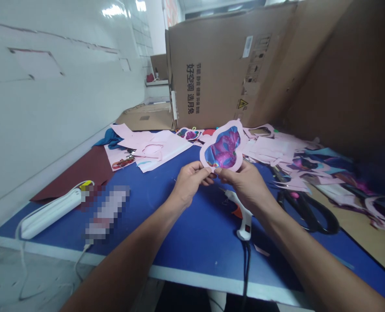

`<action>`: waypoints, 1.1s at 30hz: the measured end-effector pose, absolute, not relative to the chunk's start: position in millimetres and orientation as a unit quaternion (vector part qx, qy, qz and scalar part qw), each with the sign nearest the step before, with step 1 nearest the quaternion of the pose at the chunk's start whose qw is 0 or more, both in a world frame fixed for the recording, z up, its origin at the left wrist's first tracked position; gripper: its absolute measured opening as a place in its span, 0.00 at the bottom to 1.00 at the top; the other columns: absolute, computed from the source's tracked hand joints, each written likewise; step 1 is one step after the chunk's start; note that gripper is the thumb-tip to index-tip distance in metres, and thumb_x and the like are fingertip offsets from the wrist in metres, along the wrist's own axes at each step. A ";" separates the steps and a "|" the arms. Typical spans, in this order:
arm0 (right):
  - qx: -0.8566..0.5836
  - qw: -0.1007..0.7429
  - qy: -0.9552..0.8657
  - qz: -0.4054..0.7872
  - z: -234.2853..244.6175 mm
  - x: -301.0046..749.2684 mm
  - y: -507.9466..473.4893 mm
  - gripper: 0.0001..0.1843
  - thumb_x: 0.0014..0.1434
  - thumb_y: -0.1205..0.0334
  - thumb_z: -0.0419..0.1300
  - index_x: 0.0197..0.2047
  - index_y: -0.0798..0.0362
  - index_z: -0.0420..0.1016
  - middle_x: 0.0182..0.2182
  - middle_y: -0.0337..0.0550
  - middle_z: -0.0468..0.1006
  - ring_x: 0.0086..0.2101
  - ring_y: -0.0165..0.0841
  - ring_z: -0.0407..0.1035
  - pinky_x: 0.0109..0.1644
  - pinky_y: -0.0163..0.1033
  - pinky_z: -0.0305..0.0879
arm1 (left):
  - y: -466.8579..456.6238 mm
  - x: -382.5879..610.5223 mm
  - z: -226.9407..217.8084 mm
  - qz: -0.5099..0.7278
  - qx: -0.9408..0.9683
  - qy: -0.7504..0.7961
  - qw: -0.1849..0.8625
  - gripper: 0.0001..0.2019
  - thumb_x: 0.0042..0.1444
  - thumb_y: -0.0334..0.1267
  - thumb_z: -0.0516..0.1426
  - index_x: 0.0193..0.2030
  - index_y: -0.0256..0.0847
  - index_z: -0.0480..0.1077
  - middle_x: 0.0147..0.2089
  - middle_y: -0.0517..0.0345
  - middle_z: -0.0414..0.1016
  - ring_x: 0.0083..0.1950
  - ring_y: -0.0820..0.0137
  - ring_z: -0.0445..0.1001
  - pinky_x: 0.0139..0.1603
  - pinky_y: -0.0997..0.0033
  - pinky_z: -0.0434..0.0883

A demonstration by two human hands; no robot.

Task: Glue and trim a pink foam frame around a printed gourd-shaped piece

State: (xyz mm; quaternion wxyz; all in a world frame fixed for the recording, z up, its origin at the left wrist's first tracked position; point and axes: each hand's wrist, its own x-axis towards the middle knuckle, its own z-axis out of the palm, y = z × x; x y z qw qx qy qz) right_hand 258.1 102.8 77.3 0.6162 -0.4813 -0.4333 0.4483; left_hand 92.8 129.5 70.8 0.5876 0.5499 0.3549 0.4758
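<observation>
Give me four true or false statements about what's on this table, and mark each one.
The left hand and right hand both hold a pink paper cut-out with a purple and blue picture: true.

The black-handled scissors are in the right hand: false, they lie on the table to its right.

A white glue gun with a black cord sits on the blue table below the right hand: true.

A white power strip lies beside the scissors: false, it lies at the table's left side.

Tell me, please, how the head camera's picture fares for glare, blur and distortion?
In the head view, glare shines off the white wall, a pixelated patch hides an object on the blue table, wide-angle distortion slants the table's edge, and the pink-framed cutout looks sharp.
</observation>
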 end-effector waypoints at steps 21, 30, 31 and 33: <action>-0.454 0.617 -0.399 0.503 69.4 257.6 105.8 0.24 0.37 0.59 0.84 0.38 0.52 0.85 0.34 0.41 0.85 0.33 0.35 0.75 0.38 0.40 0.69 | 129.2 97.0 70.7 0.492 0.546 0.364 0.573 0.15 0.51 0.49 0.70 0.34 0.39 0.78 0.30 0.57 0.81 0.30 0.72 0.76 0.35 0.71 0.71; -0.423 0.618 -0.412 0.518 81.4 267.9 105.3 0.18 0.46 0.52 0.81 0.37 0.49 0.83 0.33 0.39 0.82 0.33 0.32 0.74 0.37 0.37 0.71 | 132.4 92.5 72.6 0.518 0.536 0.368 0.555 0.10 0.56 0.43 0.68 0.37 0.39 0.80 0.33 0.54 0.84 0.31 0.72 0.78 0.36 0.72 0.72; -0.433 0.612 -0.423 0.510 84.1 273.5 105.9 0.18 0.47 0.51 0.80 0.38 0.49 0.83 0.34 0.39 0.82 0.34 0.33 0.74 0.38 0.37 0.72 | 133.7 91.4 73.0 0.525 0.532 0.368 0.553 0.09 0.56 0.43 0.68 0.37 0.39 0.80 0.34 0.53 0.84 0.31 0.72 0.78 0.35 0.72 0.72; -0.475 0.581 -0.472 0.463 88.7 289.5 107.7 0.20 0.49 0.49 0.78 0.43 0.48 0.84 0.37 0.41 0.84 0.35 0.35 0.76 0.39 0.40 0.72 | 136.7 89.0 73.6 0.540 0.524 0.365 0.548 0.09 0.57 0.42 0.68 0.37 0.38 0.80 0.34 0.53 0.84 0.31 0.72 0.79 0.35 0.73 0.72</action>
